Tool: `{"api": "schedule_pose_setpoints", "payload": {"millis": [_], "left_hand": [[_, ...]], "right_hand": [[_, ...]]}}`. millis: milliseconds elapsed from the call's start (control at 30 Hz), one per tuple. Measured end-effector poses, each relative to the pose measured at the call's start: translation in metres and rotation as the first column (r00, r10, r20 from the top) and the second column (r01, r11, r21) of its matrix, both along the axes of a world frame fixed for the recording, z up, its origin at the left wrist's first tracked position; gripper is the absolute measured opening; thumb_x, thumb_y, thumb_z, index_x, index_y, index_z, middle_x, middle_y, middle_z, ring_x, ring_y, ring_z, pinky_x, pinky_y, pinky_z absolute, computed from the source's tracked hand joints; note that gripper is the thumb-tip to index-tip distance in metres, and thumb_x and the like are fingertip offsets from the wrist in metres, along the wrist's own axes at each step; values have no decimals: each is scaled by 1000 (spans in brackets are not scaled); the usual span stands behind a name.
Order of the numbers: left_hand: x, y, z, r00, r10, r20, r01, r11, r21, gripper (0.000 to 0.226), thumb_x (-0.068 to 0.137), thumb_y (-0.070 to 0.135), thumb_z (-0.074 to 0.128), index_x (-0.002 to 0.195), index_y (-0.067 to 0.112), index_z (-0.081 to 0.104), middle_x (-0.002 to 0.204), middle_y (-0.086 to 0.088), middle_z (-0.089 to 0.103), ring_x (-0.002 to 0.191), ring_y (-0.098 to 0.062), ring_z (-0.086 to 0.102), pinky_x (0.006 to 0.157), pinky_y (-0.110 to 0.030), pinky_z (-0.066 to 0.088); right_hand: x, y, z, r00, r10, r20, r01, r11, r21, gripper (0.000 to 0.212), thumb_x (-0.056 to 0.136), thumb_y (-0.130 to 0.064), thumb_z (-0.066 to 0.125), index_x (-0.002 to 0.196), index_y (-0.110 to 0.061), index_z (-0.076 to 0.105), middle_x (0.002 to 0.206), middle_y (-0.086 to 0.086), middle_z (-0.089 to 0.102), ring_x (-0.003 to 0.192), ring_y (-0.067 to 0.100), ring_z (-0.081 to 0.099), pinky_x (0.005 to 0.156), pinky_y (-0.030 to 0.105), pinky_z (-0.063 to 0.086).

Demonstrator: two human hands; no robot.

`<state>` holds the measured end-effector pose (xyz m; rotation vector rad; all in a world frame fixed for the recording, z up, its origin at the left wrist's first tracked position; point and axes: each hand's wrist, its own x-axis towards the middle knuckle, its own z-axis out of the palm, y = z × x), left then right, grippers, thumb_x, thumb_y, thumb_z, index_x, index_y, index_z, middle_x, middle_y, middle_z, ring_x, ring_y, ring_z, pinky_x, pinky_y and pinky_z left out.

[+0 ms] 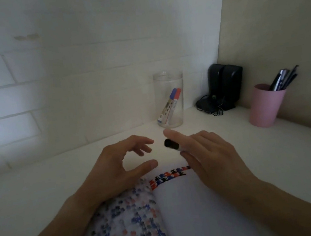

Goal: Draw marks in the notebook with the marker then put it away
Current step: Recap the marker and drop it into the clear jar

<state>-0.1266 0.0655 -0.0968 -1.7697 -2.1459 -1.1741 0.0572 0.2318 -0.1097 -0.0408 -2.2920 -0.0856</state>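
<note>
An open notebook [185, 213] lies on the white desk in front of me, its left page full of small red, blue and black marks and two rows of marks at the top of the right page. My right hand [207, 154] holds a marker [171, 144] with a black cap that points left, above the notebook's top edge. My left hand [125, 165] hovers just left of the cap, fingers curled apart and holding nothing. A clear jar [170, 100] behind the hands holds a blue-capped and a red-capped marker.
A pink cup [264, 107] with several pens stands at the right by the side wall. Black speakers [225, 84] with a tangle of cable sit in the back corner. White tiled wall runs along the desk's back edge.
</note>
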Motion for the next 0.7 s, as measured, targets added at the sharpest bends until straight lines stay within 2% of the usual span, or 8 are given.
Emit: {"api": "schedule_pose_setpoints", "payload": {"millis": [67, 133, 233, 333, 433, 533, 700], "left_hand": [[-7, -2, 0, 999, 38, -28, -38, 999, -7, 40, 88, 61, 67, 121, 39, 67, 105, 23, 74, 101, 2, 70, 91, -33, 60], [-11, -2, -1, 997, 48, -56, -49, 999, -18, 35, 91, 60, 64, 120, 41, 67, 105, 25, 73, 102, 3, 69, 90, -35, 59], [-13, -1, -2, 994, 53, -94, -57, 998, -42, 34, 93, 62, 58, 119, 42, 66, 105, 27, 71, 102, 3, 67, 90, -33, 59], [-14, -2, -3, 993, 61, -101, -69, 995, -73, 39, 91, 65, 51, 119, 44, 66, 104, 29, 69, 101, 6, 66, 89, -31, 58], [-14, -1, -3, 993, 68, -99, -75, 994, -76, 34, 93, 65, 55, 118, 45, 66, 103, 33, 67, 102, 6, 65, 89, -27, 57], [-14, -1, -2, 993, 69, -92, -76, 994, -80, 36, 92, 68, 53, 118, 46, 66, 102, 36, 66, 102, 6, 65, 89, -26, 56], [-15, 1, -3, 994, 52, -95, -63, 992, -113, 36, 91, 66, 50, 119, 47, 65, 100, 39, 63, 100, 7, 65, 88, -27, 57]], "right_hand": [[-2, 2, 16, 997, -24, -67, 13, 988, -156, 65, 93, -13, 66, 147, -31, 35, 95, 0, 73, 77, 16, 65, 69, 36, 59], [-11, 11, 38, 991, -50, -122, 10, 951, -309, 53, 97, -19, 62, 142, -34, 38, 95, -7, 72, 81, 8, 68, 76, 34, 62], [-34, 31, 76, 969, -74, -237, -38, 900, -435, 51, 95, -13, 67, 137, -27, 43, 93, -6, 73, 81, 9, 72, 76, 33, 64], [-60, 51, 113, 904, -76, -420, -137, 880, -454, 46, 94, -8, 66, 134, -18, 45, 87, 2, 75, 77, 8, 73, 76, 30, 63], [-89, 68, 139, 852, -98, -514, -160, 887, -434, 44, 93, -4, 64, 132, -14, 45, 86, 3, 72, 76, 8, 72, 77, 30, 62], [-115, 84, 148, 854, -134, -503, -114, 895, -432, 42, 93, -1, 61, 127, -17, 45, 89, 4, 71, 76, 17, 73, 74, 36, 62], [-148, 108, 136, 905, -266, -331, 74, 867, -492, 29, 90, 0, 60, 114, -15, 53, 93, 10, 71, 79, 26, 70, 74, 46, 61]]}}
